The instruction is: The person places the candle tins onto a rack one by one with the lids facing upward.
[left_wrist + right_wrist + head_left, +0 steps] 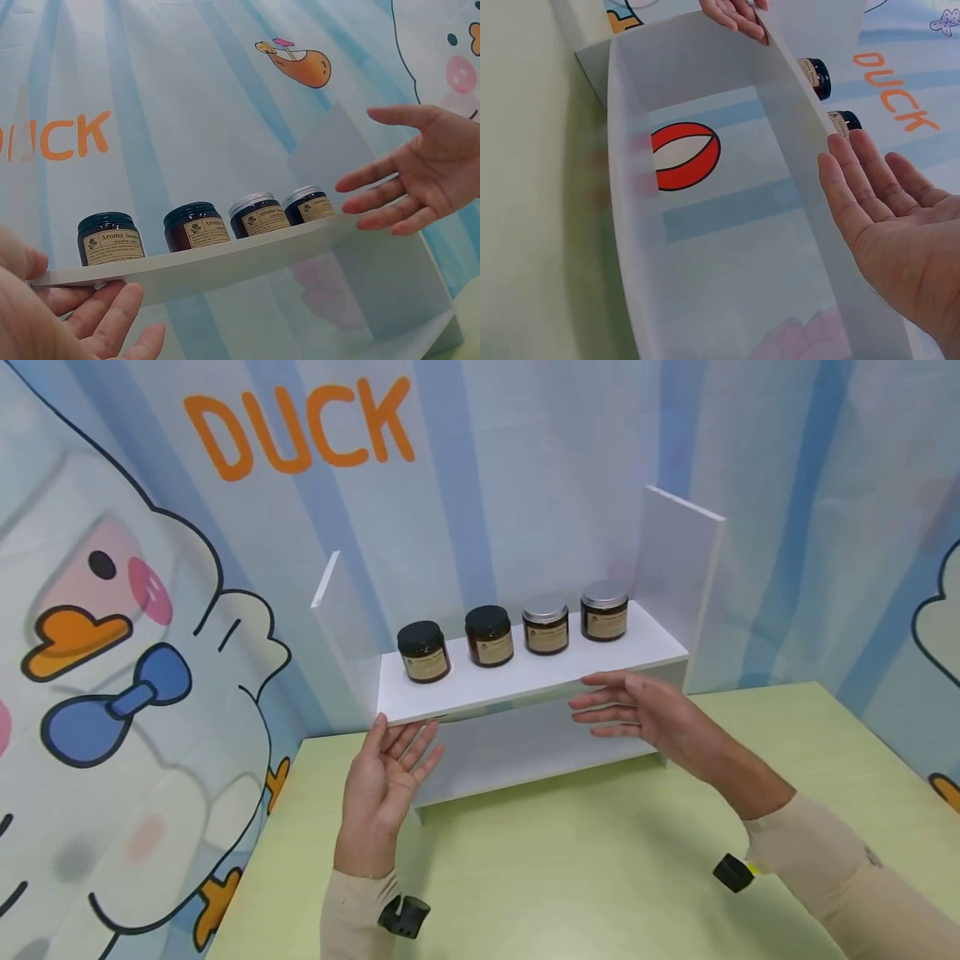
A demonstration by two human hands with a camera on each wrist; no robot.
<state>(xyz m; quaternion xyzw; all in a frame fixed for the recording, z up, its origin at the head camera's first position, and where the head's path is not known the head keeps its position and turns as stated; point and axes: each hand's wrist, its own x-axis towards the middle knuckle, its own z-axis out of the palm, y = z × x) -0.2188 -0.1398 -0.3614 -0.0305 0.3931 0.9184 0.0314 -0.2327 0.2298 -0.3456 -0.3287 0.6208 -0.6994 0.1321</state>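
My left hand (386, 785) pinches the front left edge of a white shelf (517, 681). Its thumb lies at the top edge and its fingers stretch beneath the board. Held off to the right, my right hand (637, 710) has spread fingers near the shelf's front edge and nothing in its grasp. Dark jars with tan "Aroma" labels stand upright in a row on the upper board: a black-lidded jar (423, 652) at the left, another black-lidded jar (490, 637), a silver-lidded jar (546, 625) and a second silver-lidded jar (604, 610) at the right.
Upright side panels rise at the left (345, 635) and right (678, 568) of the shelf. A lower board (532, 752) sits below the jars, just above the pale green table (562, 860). Behind hangs a blue striped cloth (525, 468) with duck pictures.
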